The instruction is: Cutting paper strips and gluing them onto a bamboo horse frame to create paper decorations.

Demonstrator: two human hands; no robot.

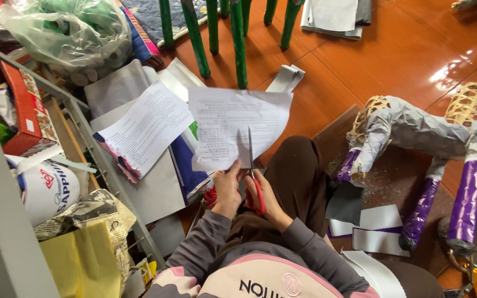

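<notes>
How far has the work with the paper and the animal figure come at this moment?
Done: the woven animal figure is mostly covered with grey paper, its legs partly purple. In hand: the left hand holds a printed sheet while the right hand cuts it with red-handled scissors. Left: bare basket weave shows at its ends.

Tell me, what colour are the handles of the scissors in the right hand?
Red. The scissors in the right hand show it in the head view.
</notes>
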